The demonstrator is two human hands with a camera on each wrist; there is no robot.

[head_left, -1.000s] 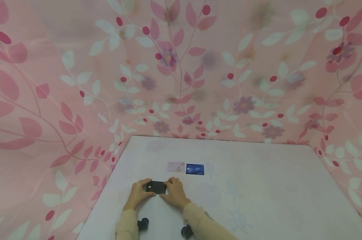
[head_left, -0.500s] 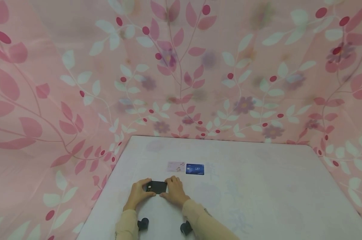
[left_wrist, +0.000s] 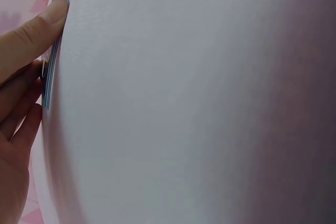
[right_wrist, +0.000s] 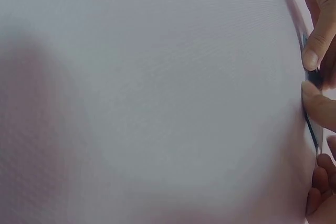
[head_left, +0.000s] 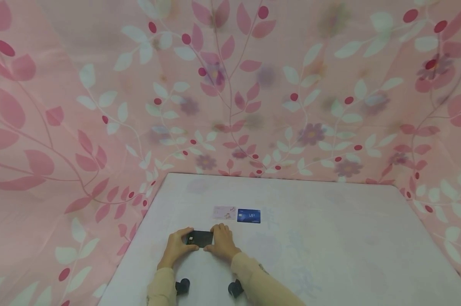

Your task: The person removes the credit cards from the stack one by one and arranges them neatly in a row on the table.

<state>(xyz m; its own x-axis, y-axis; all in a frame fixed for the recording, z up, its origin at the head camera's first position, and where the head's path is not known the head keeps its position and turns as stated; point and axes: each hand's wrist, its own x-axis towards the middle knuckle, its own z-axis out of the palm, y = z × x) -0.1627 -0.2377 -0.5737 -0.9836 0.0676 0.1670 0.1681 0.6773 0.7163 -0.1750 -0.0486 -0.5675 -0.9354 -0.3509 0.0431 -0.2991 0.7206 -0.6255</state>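
Smooth tabletop (head_left: 329, 238), rectangular black card (head_left: 202, 239) between fingers (head_left: 221, 231)

Head view: the left hand (head_left: 176, 248) and right hand (head_left: 224, 244) are hiding parts of the black card's edges (head_left: 202, 239). The bottom border is cutting off both sleeves (head_left: 162, 285) and the white table (head_left: 349, 238). Lettering on the pale pink card (head_left: 224, 212) is appearing too small to read. Wrist views: the left and right borders, respectively, are cropping the hands.
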